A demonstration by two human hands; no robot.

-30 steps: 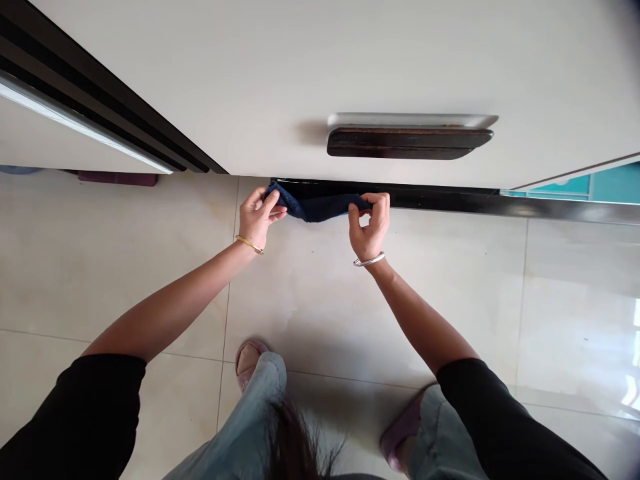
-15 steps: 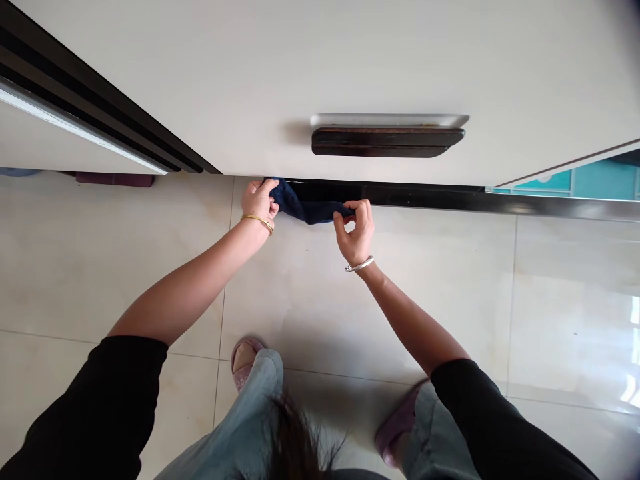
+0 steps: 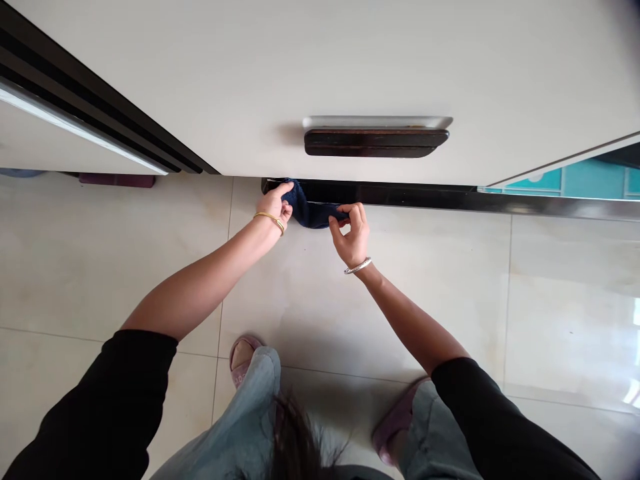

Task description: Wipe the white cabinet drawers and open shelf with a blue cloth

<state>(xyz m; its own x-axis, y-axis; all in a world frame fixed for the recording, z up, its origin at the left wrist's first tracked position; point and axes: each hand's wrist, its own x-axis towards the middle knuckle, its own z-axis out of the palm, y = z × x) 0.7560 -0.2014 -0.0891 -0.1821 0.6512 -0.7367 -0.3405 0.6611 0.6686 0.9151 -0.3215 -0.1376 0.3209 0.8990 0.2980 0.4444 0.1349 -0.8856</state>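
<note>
A dark blue cloth (image 3: 312,215) sags between my two hands at the lower edge of a white door panel (image 3: 240,87). My left hand (image 3: 278,201) grips the cloth's left end against a black strip (image 3: 400,195) that runs along the panel's bottom. With thumb and fingers pinched, my right hand (image 3: 351,233) holds the right end just in front of that strip. Part of the cloth's left end is hidden by my left fingers.
A dark handle (image 3: 377,143) juts from the panel above my hands. Black and silver frame rails (image 3: 100,100) slant along the left. Turquoise tiles (image 3: 595,179) show at the right. Below are pale floor tiles (image 3: 440,287) and my feet in purple slippers (image 3: 397,420). A maroon object (image 3: 117,181) lies at the left.
My left hand has moved right along the black strip, closer to my right hand, uncovering the strip's left end. The cloth hangs more bunched, and my right hand has shifted only slightly.
</note>
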